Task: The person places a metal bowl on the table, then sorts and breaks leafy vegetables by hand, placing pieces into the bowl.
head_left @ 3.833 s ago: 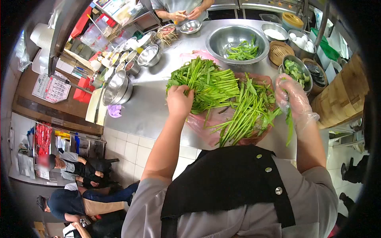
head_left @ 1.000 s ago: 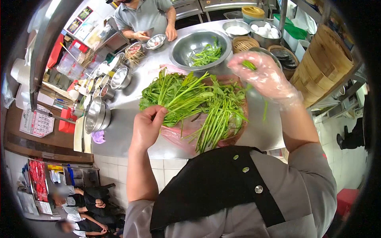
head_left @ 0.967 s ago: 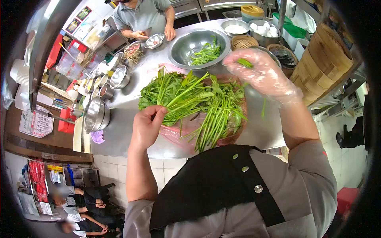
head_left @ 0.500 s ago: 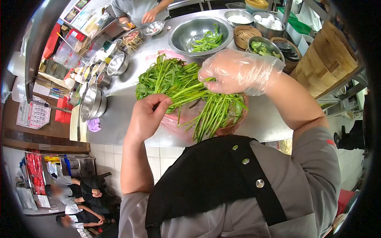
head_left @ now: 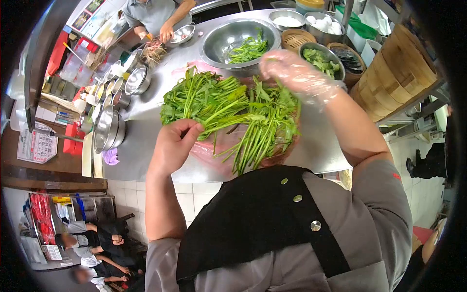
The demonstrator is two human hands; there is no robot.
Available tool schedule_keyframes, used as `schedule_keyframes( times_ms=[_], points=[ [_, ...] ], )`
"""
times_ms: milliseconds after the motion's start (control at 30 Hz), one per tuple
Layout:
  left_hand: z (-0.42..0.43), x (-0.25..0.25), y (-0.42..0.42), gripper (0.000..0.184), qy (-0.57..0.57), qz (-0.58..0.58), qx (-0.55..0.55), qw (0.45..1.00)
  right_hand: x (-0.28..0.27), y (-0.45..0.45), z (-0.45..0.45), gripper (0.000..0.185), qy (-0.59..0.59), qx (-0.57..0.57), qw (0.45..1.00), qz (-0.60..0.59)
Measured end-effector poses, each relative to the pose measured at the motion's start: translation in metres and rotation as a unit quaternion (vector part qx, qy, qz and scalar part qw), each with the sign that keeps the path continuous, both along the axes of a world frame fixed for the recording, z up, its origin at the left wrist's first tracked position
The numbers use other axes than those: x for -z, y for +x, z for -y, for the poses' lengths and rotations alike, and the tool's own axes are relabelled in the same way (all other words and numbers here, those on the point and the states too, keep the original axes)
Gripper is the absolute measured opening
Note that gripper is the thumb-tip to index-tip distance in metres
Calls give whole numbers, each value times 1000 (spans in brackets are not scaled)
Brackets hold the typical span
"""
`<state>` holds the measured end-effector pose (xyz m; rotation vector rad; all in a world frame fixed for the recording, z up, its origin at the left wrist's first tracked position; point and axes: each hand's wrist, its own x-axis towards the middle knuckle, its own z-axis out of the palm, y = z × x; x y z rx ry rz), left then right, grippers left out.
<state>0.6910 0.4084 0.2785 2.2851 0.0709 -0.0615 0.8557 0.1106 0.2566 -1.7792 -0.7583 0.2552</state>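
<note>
My bare left hand (head_left: 174,146) pinches the stems of leafy greens between thumb and forefinger, at the front left of the pile. The pile of leafy greens (head_left: 209,97) lies on a pink plastic bag (head_left: 211,155) on the steel counter, its loose stems pointing toward me. My right hand (head_left: 294,75), in a clear plastic glove, is raised above the right side of the pile, beside the rim of a large steel bowl (head_left: 206,53). Its fingers are curled and slightly blurred; what they hold is hidden. More cut greens (head_left: 249,50) lie in that bowl.
Across the counter, a co-worker's hands (head_left: 165,33) are near a reddish stringy heap (head_left: 154,51) and a small bowl (head_left: 183,34). Steel bowls (head_left: 109,129) line the left. Eggs (head_left: 323,24), a bowl of lettuce-like leaves (head_left: 321,62) and bamboo steamers (head_left: 396,70) stand at right.
My right hand has moved away from the stems, up and to the right toward the large bowl, uncovering leaves below it. My left hand keeps its pinch, slightly further left and lower.
</note>
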Motion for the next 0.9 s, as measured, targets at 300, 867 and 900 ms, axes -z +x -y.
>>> schedule_keyframes(
  times_ms=[300,867,900],
  points=[
    [5,3,6,22,-7,-13,33,999,-11,-27,-1,24,-102,-91,967,216],
    [12,9,7,20,-96,-7,48,994,9,-15,-38,25,15,-53,994,98],
    [9,7,6,21,-90,2,42,995,-3,-13,-30,17,13,24,999,21]
  ],
)
